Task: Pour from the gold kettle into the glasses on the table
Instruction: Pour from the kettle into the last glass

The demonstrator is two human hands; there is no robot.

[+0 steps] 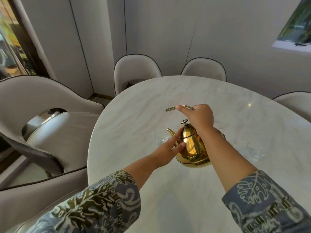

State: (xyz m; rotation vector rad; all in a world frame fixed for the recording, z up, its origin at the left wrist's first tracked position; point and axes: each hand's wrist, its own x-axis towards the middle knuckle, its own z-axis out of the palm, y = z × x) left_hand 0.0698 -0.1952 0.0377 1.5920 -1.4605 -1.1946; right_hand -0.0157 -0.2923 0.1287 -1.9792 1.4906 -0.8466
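Note:
The gold kettle [190, 145] stands on the white marble table [168, 190], its spout pointing left. My right hand [196, 116] is closed around the kettle's tall arched handle above the lid knob. My left hand [170, 146] rests flat against the kettle's left side under the spout, fingers stretched out. One clear glass [160, 137] stands just left of the spout, partly behind my left fingers. A second clear glass [255, 151] stands to the right of my right forearm. Whether the kettle's base touches the table is hard to tell.
Several pale upholstered chairs ring the table: one at the near left [42, 115], two at the far side [136, 71], one at the right edge [294, 101]. White wall panels stand behind. The table's rounded edge [91, 148] runs along the left.

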